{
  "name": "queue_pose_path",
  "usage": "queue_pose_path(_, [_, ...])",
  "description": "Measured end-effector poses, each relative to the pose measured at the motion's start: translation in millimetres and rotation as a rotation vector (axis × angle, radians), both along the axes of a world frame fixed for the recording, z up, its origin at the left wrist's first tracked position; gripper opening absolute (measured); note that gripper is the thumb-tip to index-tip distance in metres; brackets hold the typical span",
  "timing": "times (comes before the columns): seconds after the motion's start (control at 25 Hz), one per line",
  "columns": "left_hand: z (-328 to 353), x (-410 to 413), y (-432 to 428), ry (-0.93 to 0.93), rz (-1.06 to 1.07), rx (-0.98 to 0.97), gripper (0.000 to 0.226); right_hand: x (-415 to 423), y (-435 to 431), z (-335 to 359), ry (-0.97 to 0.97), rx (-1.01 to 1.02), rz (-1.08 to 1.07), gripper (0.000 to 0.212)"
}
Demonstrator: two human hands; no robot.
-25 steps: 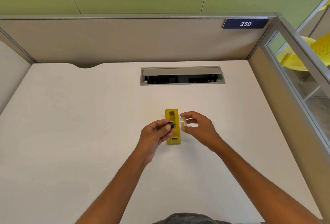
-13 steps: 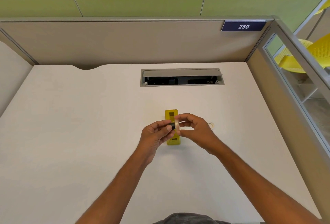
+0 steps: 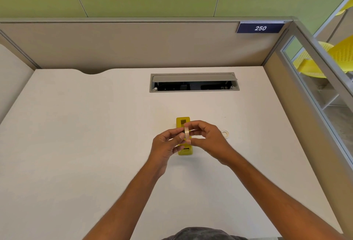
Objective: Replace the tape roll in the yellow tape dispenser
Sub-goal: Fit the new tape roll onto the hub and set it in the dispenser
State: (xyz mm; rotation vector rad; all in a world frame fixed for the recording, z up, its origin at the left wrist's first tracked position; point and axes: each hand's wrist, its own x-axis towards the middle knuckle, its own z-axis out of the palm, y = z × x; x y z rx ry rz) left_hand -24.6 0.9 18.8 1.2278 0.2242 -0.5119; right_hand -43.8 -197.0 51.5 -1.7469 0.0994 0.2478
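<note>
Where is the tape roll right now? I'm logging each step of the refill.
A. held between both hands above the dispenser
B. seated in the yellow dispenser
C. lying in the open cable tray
A: the tape roll is pinched between the left hand and right hand, over the yellow dispenser on the desk.

Two bare forearms coming in from the near edge, no sleeves anywhere along them, bare right up to where the picture cuts them off. No watch, no bracelet, no rings showing on the left hand (image 3: 165,144) or the right hand (image 3: 209,140). Nails short and plain, one pale thumbnail on the left hand facing up. Bit of fine hair along the forearms. Down at the very near edge, between the arms, a rounded patch of dark grey shirt (image 3: 202,234), slightly mottled fabric, no print or logo visible on the part in view.
</note>
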Motion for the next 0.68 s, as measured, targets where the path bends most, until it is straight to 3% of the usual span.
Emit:
queue_pose_path(0.24, [-4.7,-2.2,-2.9,0.205,0.003,-0.307,0.045,0.9,4.4,-1.3,0.012,-0.011,-0.022,0.05])
queue_pose_path(0.36, [-9.3,-4.7,-8.2,0.298,0.019,-0.425,0.037,0.1,6.5,-0.1,-0.046,-0.125,0.003,0.05])
queue_pose_path(0.68, [-9.8,-4.6,-18.7,0.301,0.038,-0.397,0.033,7.2,2.8,0.0,-0.119,-0.336,0.081,0.048])
